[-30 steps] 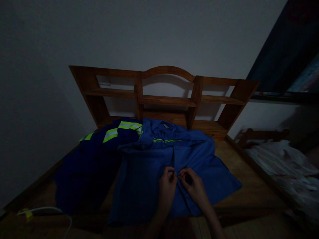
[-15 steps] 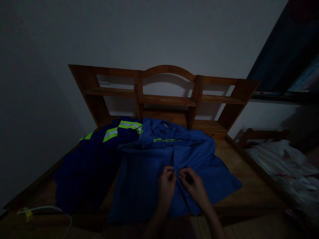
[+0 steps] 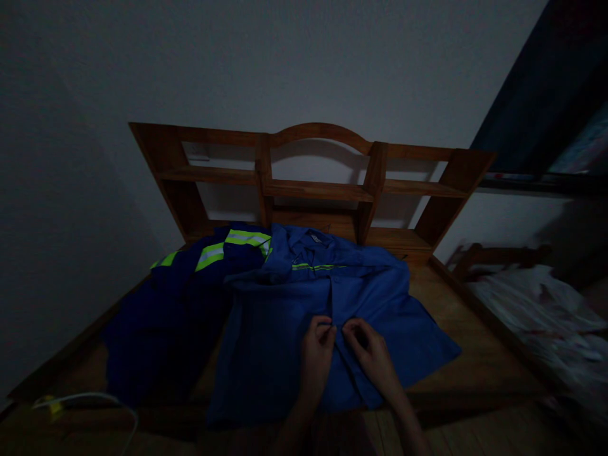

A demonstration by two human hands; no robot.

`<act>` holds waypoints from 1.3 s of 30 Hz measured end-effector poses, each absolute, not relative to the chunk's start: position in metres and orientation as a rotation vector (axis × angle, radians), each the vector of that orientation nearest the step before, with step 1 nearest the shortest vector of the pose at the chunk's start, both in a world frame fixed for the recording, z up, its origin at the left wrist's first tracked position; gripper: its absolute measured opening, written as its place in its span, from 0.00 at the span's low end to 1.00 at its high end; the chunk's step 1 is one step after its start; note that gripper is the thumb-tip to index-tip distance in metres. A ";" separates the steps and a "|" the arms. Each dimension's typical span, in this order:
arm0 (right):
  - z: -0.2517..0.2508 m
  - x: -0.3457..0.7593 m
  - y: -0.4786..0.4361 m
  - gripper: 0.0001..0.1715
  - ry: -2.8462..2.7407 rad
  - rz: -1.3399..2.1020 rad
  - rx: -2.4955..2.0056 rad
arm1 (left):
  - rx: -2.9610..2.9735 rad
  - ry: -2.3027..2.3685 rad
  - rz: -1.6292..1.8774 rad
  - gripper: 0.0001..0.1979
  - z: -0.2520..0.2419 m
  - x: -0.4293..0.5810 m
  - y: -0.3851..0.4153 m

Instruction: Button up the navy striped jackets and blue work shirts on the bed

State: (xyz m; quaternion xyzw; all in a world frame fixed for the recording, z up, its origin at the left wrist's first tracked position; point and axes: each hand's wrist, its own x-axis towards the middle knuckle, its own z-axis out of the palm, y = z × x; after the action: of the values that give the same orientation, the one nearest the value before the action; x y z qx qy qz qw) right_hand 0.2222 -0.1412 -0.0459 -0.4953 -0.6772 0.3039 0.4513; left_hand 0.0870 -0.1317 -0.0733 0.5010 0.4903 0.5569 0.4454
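A blue work jacket (image 3: 275,323) lies spread out, collar away from me, with a thin yellow-green strip across its chest. Its front placket runs down the middle toward me. At the lower part of that placket, my left hand (image 3: 318,342) pinches the jacket's front edge between thumb and fingers. Just to the right, my right hand (image 3: 368,351) is closed with its fingertips together at the other side of the opening. A small gap separates the two hands. Whether a button sits between the fingers is too dark to tell.
A darker blue garment (image 3: 161,316) with reflective bands lies left of the jacket. Both rest on a wooden bed board (image 3: 475,354). Behind stands a wooden shelf headboard (image 3: 318,190). A white cable (image 3: 90,396) hangs at the front left; plastic-covered items (image 3: 536,297) are at right.
My right hand has drawn slightly to the right, widening the gap between my fingertips. My left hand stays almost where it was on the placket.
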 end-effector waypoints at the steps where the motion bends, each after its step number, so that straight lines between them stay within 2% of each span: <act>1: -0.046 0.222 -0.141 0.09 -1.674 0.751 -1.226 | 1.241 1.212 1.380 0.09 -0.072 0.087 -0.132; 23: -0.052 0.223 -0.138 0.11 -1.645 0.757 -1.249 | 1.296 1.189 1.373 0.13 -0.074 0.089 -0.133; 39: -0.053 0.226 -0.137 0.14 -1.604 0.805 -1.266 | 1.327 1.201 1.329 0.08 -0.072 0.089 -0.133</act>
State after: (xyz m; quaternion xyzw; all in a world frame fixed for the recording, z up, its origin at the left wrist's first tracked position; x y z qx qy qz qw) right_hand 0.2256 -0.1374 -0.0531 -0.5131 -0.6503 0.3265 0.4552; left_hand 0.0891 -0.1334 -0.0722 0.5344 0.4838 0.5351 0.4405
